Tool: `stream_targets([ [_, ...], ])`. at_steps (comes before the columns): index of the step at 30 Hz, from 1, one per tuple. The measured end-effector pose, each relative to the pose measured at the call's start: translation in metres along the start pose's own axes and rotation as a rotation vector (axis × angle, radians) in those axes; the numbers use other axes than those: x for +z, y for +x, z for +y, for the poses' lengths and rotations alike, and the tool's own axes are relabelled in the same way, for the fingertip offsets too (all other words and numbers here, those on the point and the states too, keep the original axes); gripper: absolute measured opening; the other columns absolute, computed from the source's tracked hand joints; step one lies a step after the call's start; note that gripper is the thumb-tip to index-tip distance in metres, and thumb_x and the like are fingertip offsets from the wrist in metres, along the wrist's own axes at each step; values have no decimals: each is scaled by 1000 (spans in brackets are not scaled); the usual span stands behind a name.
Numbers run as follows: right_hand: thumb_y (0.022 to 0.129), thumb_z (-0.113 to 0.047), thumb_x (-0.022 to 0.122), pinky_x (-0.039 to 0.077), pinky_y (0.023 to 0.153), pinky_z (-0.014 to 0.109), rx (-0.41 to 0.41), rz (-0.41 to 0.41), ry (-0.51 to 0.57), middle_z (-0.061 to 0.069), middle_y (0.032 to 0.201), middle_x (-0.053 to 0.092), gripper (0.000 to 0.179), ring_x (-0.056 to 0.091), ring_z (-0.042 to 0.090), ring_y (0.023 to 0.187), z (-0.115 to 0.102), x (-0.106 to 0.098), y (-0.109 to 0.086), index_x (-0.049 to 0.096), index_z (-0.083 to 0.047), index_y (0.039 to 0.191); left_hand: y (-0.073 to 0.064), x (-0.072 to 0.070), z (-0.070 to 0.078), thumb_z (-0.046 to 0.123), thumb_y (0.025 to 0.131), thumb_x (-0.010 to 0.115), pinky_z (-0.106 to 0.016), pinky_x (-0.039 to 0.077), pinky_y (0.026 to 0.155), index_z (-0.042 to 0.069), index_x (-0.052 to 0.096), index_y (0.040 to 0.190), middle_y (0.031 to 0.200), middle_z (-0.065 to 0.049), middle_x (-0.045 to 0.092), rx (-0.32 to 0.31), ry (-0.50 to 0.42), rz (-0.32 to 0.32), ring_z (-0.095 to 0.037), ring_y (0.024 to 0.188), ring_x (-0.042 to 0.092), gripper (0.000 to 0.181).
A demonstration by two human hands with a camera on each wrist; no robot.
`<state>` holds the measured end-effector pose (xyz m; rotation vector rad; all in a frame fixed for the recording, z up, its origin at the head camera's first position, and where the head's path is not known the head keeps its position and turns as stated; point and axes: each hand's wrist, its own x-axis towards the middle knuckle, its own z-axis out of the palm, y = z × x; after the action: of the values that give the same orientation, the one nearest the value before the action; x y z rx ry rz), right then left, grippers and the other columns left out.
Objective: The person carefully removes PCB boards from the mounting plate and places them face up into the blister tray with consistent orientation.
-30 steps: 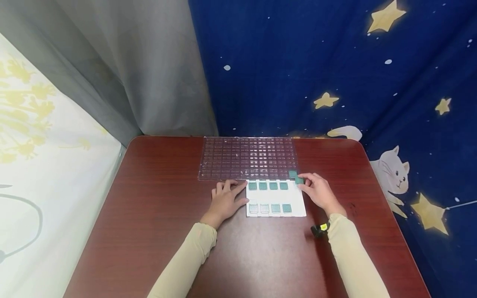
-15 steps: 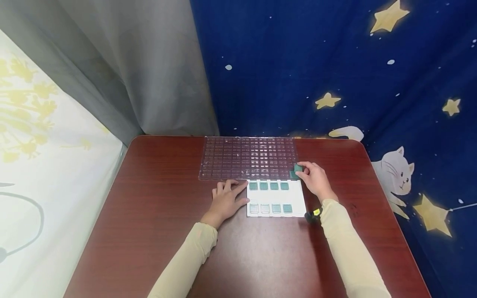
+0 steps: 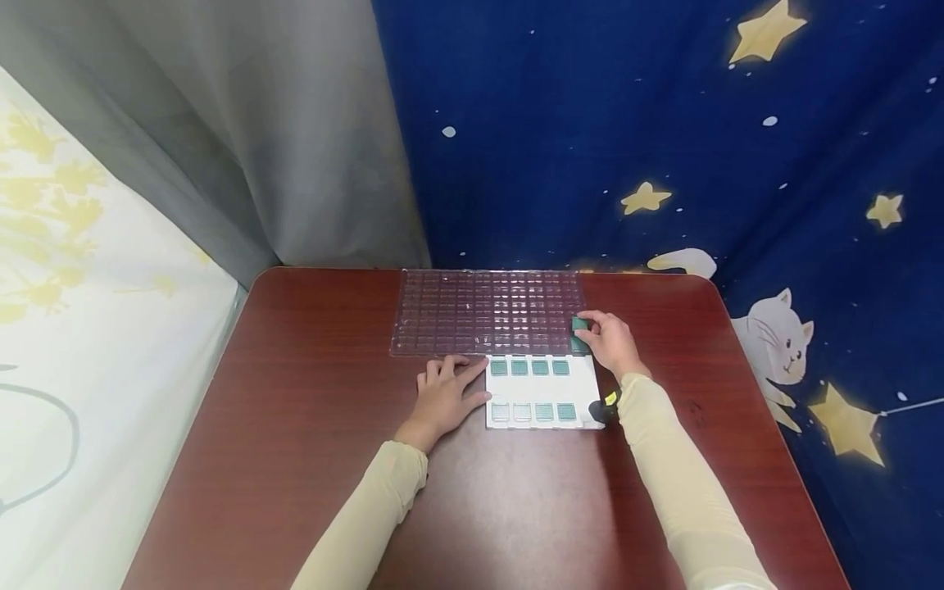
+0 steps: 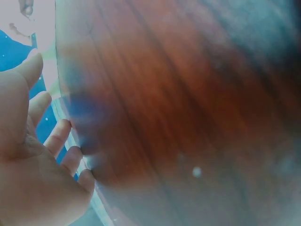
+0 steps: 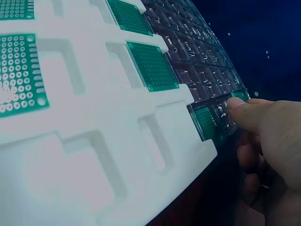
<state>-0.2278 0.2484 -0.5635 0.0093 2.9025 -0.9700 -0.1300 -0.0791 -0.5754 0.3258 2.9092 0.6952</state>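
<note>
The right hand (image 3: 614,342) pinches a green circuit board (image 5: 239,95) between thumb and fingers, at the right edge of a clear compartment tray (image 3: 457,315). Just nearer the person than the pinch, a second green board (image 5: 206,122) lies in that tray's corner compartment. The tray's grid runs leftward from the grip; its far side reaches the far edge of the tabletop (image 3: 479,500), with a blue star-print curtain (image 3: 516,147) beyond. Right of the grip, red-brown wood grain stretches to the table's right edge, well apart from the hand. On the near side of the grip, a white molded tray (image 3: 531,389) meets the clear one. It carries a far row of perfboards (image 3: 541,368), four in all, and a near row of four boards (image 3: 566,412), two washed pale. Across it, left of the grip, the left hand (image 3: 441,401) rests with fingers spread, index finger and thumb at the white tray's left edge. The black wrist camera (image 3: 599,411) bears a yellow label (image 3: 610,399), too small to read.
</note>
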Motion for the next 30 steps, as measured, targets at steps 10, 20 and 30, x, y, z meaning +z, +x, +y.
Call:
stream_targets([
  [10,98,-24,69,43,77,39,43,-44,-27,12,98,58,42,54,27,89,5,3,7,62,-15,138,0,1,0,56,96,63,-53,30,96,39,45,154,151,-6,45,12,-19,-12,-34,127,38,63],
  [20,99,-26,68,44,77,39,82,-102,-53,10,95,60,43,54,26,87,4,2,12,61,-17,140,0,4,-2,57,96,62,-52,29,97,40,45,154,151,-6,45,7,-8,-12,-34,129,37,63],
  [30,100,-28,67,49,83,44,97,-126,-75,13,109,66,45,59,28,94,0,2,16,59,-20,143,1,3,-3,57,96,62,-52,30,96,40,45,153,150,-6,45,11,-9,4,-34,128,38,62],
])
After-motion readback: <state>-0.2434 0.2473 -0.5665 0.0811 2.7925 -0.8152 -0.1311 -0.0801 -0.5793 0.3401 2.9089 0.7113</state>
